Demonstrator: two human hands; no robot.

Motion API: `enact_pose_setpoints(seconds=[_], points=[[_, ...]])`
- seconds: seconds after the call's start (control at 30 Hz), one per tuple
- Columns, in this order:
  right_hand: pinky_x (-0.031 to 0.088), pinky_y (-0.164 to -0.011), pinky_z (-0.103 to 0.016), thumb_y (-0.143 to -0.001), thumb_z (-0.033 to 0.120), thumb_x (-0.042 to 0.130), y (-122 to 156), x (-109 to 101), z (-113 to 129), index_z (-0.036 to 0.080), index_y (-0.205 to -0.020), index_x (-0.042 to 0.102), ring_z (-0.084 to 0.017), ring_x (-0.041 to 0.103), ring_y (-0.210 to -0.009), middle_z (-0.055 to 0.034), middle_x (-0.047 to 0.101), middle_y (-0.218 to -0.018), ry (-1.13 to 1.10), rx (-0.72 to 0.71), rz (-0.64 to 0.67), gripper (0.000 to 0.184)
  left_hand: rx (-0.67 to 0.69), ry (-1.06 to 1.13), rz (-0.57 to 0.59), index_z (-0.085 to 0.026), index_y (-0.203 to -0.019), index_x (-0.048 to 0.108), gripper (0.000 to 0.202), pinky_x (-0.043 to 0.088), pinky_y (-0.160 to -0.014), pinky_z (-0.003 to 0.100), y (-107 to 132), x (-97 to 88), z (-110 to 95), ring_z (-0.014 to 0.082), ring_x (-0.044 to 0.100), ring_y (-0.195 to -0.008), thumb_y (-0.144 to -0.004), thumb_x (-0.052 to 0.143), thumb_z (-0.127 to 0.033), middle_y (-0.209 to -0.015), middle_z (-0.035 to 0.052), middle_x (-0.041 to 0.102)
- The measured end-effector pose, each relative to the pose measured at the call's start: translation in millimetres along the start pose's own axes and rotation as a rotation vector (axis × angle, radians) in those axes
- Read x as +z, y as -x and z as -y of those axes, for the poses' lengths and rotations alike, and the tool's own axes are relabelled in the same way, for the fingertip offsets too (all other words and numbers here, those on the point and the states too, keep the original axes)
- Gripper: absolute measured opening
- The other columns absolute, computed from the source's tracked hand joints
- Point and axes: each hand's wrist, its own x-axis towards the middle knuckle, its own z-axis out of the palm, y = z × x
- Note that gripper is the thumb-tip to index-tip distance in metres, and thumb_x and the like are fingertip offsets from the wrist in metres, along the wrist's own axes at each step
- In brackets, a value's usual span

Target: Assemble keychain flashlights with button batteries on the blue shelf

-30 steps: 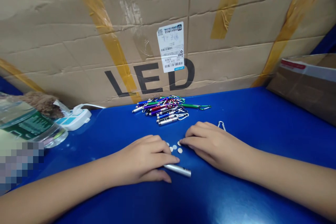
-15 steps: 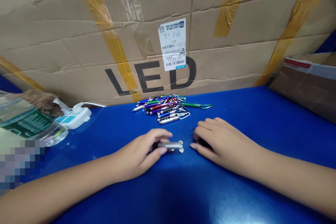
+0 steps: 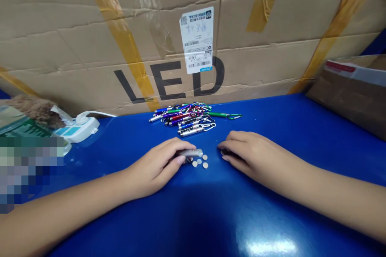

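My left hand [image 3: 161, 164] has its thumb and fingers closed round a silver penlight tube [image 3: 193, 153], whose free end points right. Close by that end, several small round button cells [image 3: 205, 165] lie loose on the blue tabletop. A small shiny piece [image 3: 189, 160] shows just under the tube, by the left thumb; its kind cannot be made out. To the right, my right hand [image 3: 245, 150] is closed and rests low over the table. Something small and dark [image 3: 223, 152] shows at its fingertips, mostly hidden by the fingers.
A pile of coloured penlights with carabiner clips [image 3: 187, 117] lies beyond my hands. A large cardboard box [image 3: 169, 40] stands behind it. On the left are a white power strip [image 3: 79, 129] and a bottle [image 3: 22, 126]; at right, another cardboard box [image 3: 350, 92].
My left hand has shifted slightly left with the tube, and more button cells now show loose on the table. The view has tilted down a little. My right hand stays closed.
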Motion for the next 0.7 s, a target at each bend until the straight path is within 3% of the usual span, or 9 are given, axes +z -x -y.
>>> enact_pose_setpoints(seconds=[0.27, 0.53, 0.7], points=[[0.046, -0.067, -0.028, -0.087, 0.018, 0.059, -1, 2, -6, 0.018, -0.085, 0.068, -0.016, 0.060, -0.073, -0.0050, 0.063, -0.081, -0.079, -0.034, -0.048, 0.010, -0.040, -0.138, -0.026, -0.021, -0.130, 0.048, 0.033, 0.047, -0.093, 0.030, -2, 0.0, 3, 0.0185, 0.058, -0.109, -0.098, 0.040, -0.023, -0.120, 0.0073, 0.061], [0.050, -0.068, -0.026, -0.087, 0.019, 0.059, -5, 2, 9, 0.019, -0.094, 0.067, -0.014, 0.062, -0.078, -0.0048, 0.065, -0.085, -0.392, -0.073, -0.303, 0.011, 0.024, -0.140, 0.012, -0.020, -0.127, 0.051, 0.032, 0.047, -0.087, 0.030, -6, 0.6, 3, 0.0171, 0.059, -0.099, -0.098, 0.038, -0.022, -0.110, 0.0061, 0.065], [0.051, -0.065, -0.025, -0.087, 0.022, 0.061, -9, 0, 14, 0.021, -0.096, 0.069, -0.014, 0.062, -0.075, -0.0037, 0.066, -0.082, -0.459, -0.097, -0.353, 0.012, 0.039, -0.106, 0.051, -0.022, -0.123, 0.053, 0.028, 0.044, -0.086, 0.030, -4, 1.4, 1, 0.0170, 0.060, -0.098, -0.098, 0.039, -0.023, -0.111, 0.0049, 0.067]])
